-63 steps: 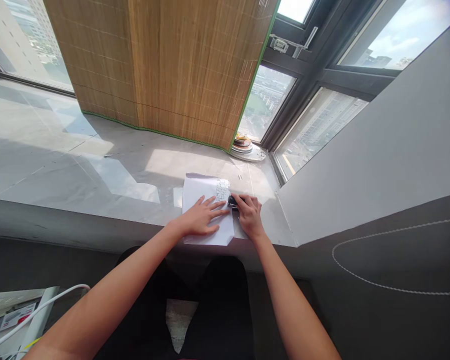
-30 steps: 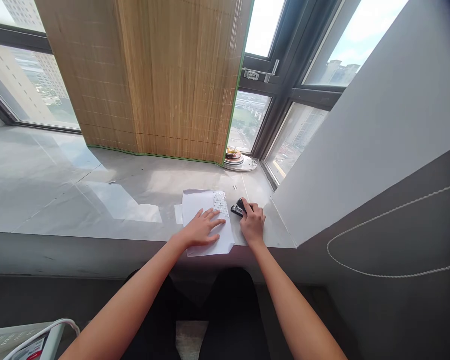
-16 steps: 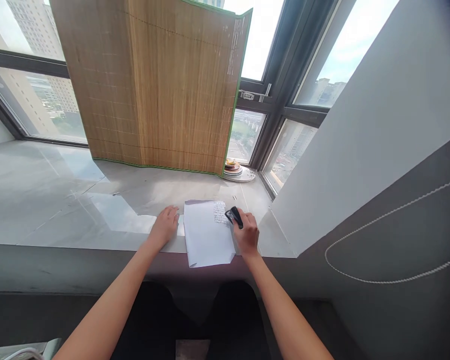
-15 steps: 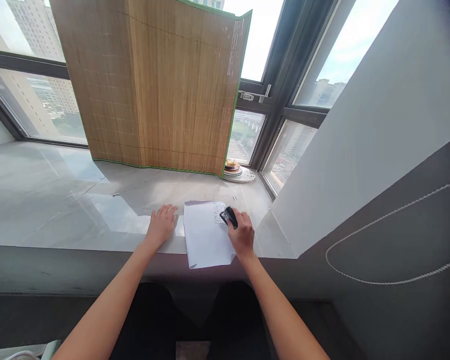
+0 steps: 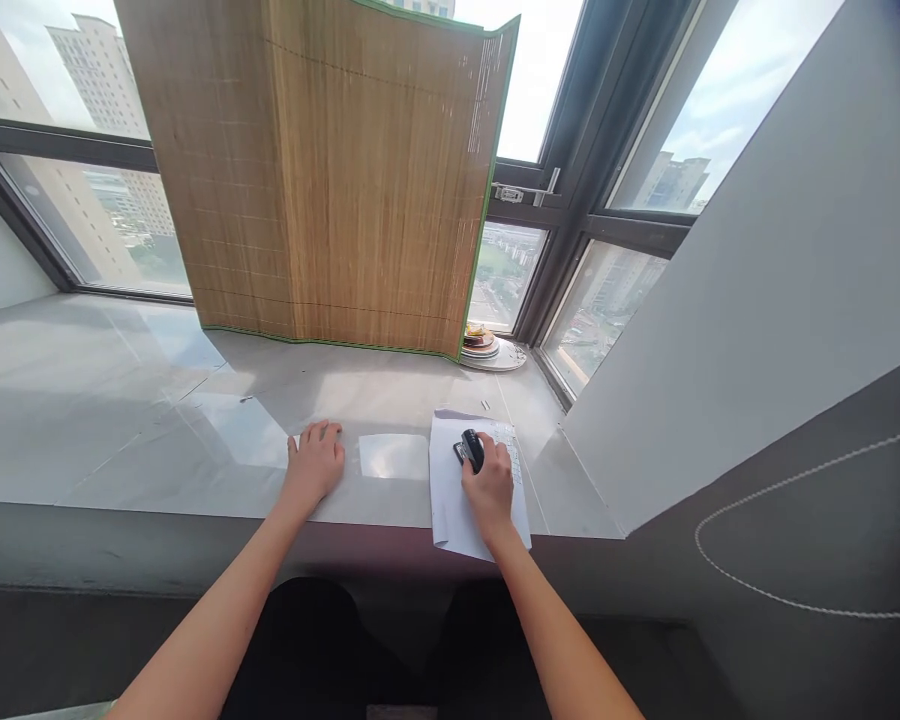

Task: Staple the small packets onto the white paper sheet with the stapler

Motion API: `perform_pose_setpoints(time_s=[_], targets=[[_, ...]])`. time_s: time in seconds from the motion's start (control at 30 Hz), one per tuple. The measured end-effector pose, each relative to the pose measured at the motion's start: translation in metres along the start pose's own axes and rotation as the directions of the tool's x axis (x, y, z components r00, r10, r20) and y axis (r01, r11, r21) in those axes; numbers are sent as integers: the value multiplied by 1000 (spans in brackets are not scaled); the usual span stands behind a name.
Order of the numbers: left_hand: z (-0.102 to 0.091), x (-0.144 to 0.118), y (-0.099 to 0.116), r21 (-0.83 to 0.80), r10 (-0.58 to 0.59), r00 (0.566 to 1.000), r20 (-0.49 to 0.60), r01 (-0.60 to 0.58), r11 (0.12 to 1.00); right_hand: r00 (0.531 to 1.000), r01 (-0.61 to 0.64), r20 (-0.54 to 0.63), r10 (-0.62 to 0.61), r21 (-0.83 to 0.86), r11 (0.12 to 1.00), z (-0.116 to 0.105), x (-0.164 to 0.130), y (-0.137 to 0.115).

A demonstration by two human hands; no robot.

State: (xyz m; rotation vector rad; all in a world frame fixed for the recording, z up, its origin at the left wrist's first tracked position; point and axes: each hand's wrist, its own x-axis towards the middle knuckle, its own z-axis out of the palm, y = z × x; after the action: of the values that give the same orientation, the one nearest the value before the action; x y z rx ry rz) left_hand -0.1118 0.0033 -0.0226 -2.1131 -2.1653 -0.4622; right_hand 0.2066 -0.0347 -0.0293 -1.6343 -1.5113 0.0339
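**White paper sheets under the stapler, stapling looks partly done**

The white paper sheets lie at the near edge of the grey stone surface, printed corner far. The right hand is clamped on a small black stapler resting on them. The left hand lies flat, fingers apart, well aside. Whether a staple is in cannot be seen.

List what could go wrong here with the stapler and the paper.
The paper overhangs the sill edge, and only the right hand with the stapler pins it, so it may slide off. The left hand lies flat on the sill, apart from the sheet, so the sheet may twist.
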Motion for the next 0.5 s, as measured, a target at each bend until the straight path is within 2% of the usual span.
perform_pose_setpoints(time_s=[0.1, 0.2, 0.3, 0.37, 0.4, 0.43, 0.47, 0.5], targets=[[0, -1, 1, -3, -8, 1000, -10, 8, 1000, 998, -56, -5, 57, 137, 989, -19, 17, 23], [2, 0, -1, -30, -4, 1000, -6, 4, 1000, 997, -72, 3, 73, 240, 968, -28, 57, 45], [-7, 5, 2, -121, -25, 1000, -3, 25, 992, 980, 63, 182, -75, 74, 995, -17, 99, 64], [-23, 1, 11, -299, -49, 999, -12, 43, 953, 915, 141, 391, -100, -78, 987, 0, 116, 69], [-35, -7, 18, -429, -64, 998, -13, 53, 902, 875, 169, 478, -77, -151, 974, 10, 120, 68], [-48, -20, 28, -583, -72, 997, -14, 51, 811, 839, 190, 542, -45, -215, 958, 21, 121, 66], [-61, -38, 40, -729, -96, 995, 0, 66, 681, 813, 211, 582, -18, -265, 941, 32, 120, 61], [-74, -61, 52, -859, -84, 996, 43, 79, 507, 796, 235, 605, -10, -294, 927, 43, 117, 54]])
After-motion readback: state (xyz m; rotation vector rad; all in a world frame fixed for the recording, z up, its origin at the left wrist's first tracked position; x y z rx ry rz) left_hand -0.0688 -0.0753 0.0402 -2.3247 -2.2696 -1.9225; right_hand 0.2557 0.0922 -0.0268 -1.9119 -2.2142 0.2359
